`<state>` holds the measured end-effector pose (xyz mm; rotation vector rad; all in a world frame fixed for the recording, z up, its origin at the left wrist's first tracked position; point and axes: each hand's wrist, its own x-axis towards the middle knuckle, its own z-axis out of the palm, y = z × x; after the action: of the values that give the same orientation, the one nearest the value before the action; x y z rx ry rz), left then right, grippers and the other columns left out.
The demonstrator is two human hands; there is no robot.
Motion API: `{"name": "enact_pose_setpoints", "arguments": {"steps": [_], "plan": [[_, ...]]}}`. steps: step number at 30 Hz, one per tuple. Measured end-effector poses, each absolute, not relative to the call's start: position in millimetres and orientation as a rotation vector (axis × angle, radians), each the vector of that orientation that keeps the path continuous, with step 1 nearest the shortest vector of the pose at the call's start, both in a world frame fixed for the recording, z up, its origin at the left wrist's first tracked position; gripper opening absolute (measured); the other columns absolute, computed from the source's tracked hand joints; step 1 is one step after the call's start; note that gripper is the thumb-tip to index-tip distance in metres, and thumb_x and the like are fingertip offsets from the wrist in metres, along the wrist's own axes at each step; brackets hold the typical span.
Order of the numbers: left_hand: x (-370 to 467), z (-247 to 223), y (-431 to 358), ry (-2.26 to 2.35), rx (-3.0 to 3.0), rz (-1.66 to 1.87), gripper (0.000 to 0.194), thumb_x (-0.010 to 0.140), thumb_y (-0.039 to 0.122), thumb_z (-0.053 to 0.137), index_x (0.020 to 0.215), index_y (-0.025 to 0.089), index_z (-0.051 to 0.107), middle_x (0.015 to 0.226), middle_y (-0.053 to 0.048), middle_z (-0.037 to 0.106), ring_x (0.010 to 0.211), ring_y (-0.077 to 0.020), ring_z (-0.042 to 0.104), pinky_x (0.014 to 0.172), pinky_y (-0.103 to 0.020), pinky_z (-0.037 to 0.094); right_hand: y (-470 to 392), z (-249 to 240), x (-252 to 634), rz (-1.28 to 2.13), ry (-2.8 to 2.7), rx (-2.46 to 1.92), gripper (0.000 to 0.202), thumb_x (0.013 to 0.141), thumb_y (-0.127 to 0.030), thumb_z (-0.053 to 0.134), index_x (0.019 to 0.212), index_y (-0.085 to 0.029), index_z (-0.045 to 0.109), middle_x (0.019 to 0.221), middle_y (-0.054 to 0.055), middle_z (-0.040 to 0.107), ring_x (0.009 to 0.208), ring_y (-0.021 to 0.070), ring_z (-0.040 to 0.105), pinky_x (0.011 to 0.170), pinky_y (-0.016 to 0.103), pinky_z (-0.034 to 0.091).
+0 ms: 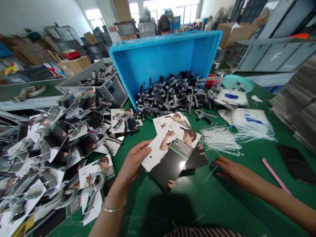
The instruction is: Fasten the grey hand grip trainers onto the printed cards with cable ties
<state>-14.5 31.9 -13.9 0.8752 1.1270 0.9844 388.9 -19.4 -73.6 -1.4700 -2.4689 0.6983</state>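
Observation:
My left hand (137, 159) is closed on the left edge of a printed card (170, 158), black and white with a picture of a person and the words "adjustable grip strengthener". More such cards (181, 120) lie beneath and behind it on the green table. Low over the table, my right hand (228, 171) has its fingers bent together, and a thin white cable tie (210, 174) sticks out from the fingertips. A pile of white cable ties (219, 138) lies just beyond this hand. Hand grips (175, 92) in grey and black fill a tipped blue crate (158, 59).
Carded hand grips (49, 148) are heaped at the left, before a grey crate (111, 90). On the right are bags of cable ties (253, 121), a pink stick (276, 176), a phone (297, 163) and a turquoise basin (237, 84). Another person (163, 24) is behind the blue crate.

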Motion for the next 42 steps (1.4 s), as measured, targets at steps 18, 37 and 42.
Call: {"name": "enact_pose_setpoints", "arguments": {"steps": [18, 37, 42], "plan": [[-15, 3, 3, 1.102, 0.777, 1.211, 0.041, 0.076, 0.018, 0.07, 0.117, 0.019, 0.069, 0.106, -0.006, 0.075, 0.082, -0.016, 0.068, 0.069, -0.022, 0.05, 27, 18, 406, 0.491, -1.893, -1.639, 0.03, 0.088, -0.059, 0.06, 0.098, -0.032, 0.068, 0.103, 0.01, 0.073, 0.088, 0.03, 0.069, 0.076, 0.046, 0.052], [-33, -36, 12, 0.844, 0.539, 1.57, 0.029, 0.085, 0.036, 0.07, 0.101, 0.013, 0.075, 0.104, -0.01, 0.075, 0.099, -0.0208, 0.069, 0.091, -0.03, 0.049, 83, 33, 180, 0.172, -2.679, -1.007, 0.014, 0.096, -0.017, 0.05, 0.09, -0.019, 0.062, 0.095, 0.008, 0.056, 0.08, 0.022, 0.058, 0.071, 0.034, 0.044], [-32, -50, 21, 0.869, 0.583, 1.455, 0.032, 0.082, 0.031, 0.075, 0.11, 0.016, 0.073, 0.1, -0.006, 0.076, 0.095, -0.0196, 0.07, 0.085, -0.027, 0.05, 87, 45, 174, -0.101, -2.83, -0.916, 0.009, 0.089, -0.011, 0.057, 0.089, -0.018, 0.063, 0.092, 0.008, 0.056, 0.074, 0.0209, 0.055, 0.064, 0.032, 0.038]]}}
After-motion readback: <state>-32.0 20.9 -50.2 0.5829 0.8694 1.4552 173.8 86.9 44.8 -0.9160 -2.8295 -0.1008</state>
